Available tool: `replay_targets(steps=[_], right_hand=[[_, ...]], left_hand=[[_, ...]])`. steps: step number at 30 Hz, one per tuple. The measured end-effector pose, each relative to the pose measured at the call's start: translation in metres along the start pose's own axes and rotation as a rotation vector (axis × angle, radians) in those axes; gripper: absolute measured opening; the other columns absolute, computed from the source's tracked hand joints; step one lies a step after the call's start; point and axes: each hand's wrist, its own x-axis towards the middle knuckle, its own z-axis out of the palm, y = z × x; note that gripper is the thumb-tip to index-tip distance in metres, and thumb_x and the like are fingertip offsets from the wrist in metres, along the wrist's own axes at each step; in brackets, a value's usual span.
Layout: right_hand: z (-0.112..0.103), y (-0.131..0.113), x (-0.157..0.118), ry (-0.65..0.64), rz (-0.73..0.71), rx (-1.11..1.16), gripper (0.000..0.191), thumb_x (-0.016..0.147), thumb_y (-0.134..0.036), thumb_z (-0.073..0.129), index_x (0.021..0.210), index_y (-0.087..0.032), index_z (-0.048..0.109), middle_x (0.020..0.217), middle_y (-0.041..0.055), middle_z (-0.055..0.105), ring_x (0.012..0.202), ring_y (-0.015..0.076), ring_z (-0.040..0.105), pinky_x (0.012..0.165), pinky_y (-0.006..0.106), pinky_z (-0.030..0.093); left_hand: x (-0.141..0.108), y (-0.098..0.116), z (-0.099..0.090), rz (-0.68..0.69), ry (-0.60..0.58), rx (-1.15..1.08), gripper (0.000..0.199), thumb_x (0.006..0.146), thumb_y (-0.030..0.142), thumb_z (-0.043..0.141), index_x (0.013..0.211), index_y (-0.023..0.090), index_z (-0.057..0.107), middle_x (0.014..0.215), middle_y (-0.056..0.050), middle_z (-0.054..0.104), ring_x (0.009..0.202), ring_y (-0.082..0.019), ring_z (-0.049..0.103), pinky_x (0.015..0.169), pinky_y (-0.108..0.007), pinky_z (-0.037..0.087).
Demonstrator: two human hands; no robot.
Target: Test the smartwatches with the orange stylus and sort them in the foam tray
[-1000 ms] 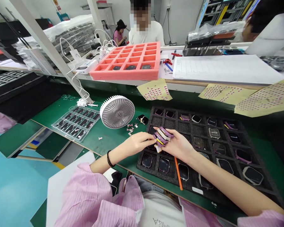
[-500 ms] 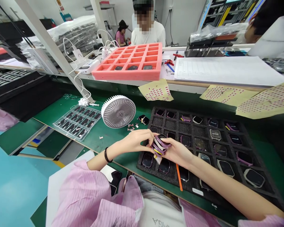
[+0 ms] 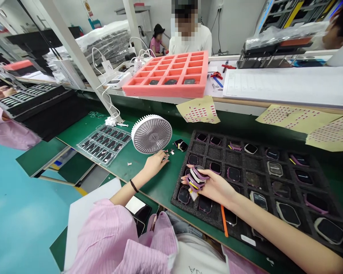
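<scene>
Grey desk fan [image 3: 151,134] on green mat [image 3: 122,171], just beside left hand [image 3: 156,164]: empty, loosely curled, fingertips at small scrap pieces [image 3: 167,153]. Stack of purple-and-white bands [image 3: 196,179], probably watch straps, gripped in closed right hand [image 3: 215,188], held over left cells of black foam tray [image 3: 255,160]; orange stick [image 3: 224,217] across tray's near edge

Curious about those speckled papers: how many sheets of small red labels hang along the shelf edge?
3. The first sheet hangs below the pink foam tray; the second sheet and third sheet hang further right. The third runs out of view, so more may be hidden.
</scene>
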Motion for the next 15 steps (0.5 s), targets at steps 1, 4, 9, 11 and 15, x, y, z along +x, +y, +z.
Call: replay_targets(steps=[1,4,9,11,15], right_hand=[[0.0,0.0,-0.001,-0.002,-0.002,0.009,0.032,0.089,-0.02,0.041,0.12,-0.017,0.048,0.088,0.0114,0.073,0.082,0.0242,0.072,0.072,0.036,0.05],[0.0,0.0,-0.002,0.011,-0.008,0.024,0.035,0.089,-0.02,0.04,0.123,-0.018,0.046,0.085,0.0091,0.072,0.082,0.0243,0.072,0.072,0.036,0.049],[0.0,-0.002,-0.002,0.009,-0.001,0.015,0.035,0.09,-0.023,0.039,0.124,-0.018,0.047,0.085,0.0076,0.072,0.082,0.0234,0.072,0.076,0.037,0.048],[0.0,-0.005,-0.003,-0.002,-0.003,0.013,0.034,0.09,-0.024,0.04,0.123,-0.018,0.048,0.086,0.0078,0.072,0.082,0.0229,0.071,0.078,0.037,0.047],[0.0,-0.009,-0.006,-0.005,-0.007,0.017,0.035,0.088,-0.024,0.042,0.122,-0.018,0.049,0.087,0.0079,0.072,0.084,0.023,0.071,0.082,0.038,0.047]], left_hand=[[0.0,-0.001,0.004,-0.025,-0.009,0.07,0.018,0.094,0.03,0.052,0.103,0.016,0.058,0.11,-0.009,0.062,0.097,-0.02,0.064,0.076,-0.027,0.051],[0.003,-0.001,0.013,-0.037,-0.036,0.194,0.02,0.094,0.029,0.051,0.103,0.014,0.06,0.104,-0.01,0.064,0.095,-0.021,0.065,0.077,-0.028,0.053],[0.01,-0.003,0.018,0.034,-0.048,0.209,0.017,0.093,0.016,0.049,0.096,0.011,0.065,0.099,-0.013,0.065,0.098,-0.023,0.065,0.081,-0.031,0.055],[0.009,0.0,0.013,0.065,-0.042,0.206,0.018,0.092,0.012,0.049,0.099,0.012,0.065,0.101,-0.013,0.066,0.1,-0.023,0.065,0.082,-0.032,0.055],[-0.003,0.022,-0.017,0.322,0.098,-0.049,0.024,0.096,0.024,0.047,0.105,0.018,0.068,0.104,-0.009,0.069,0.099,-0.017,0.066,0.086,-0.028,0.054]])
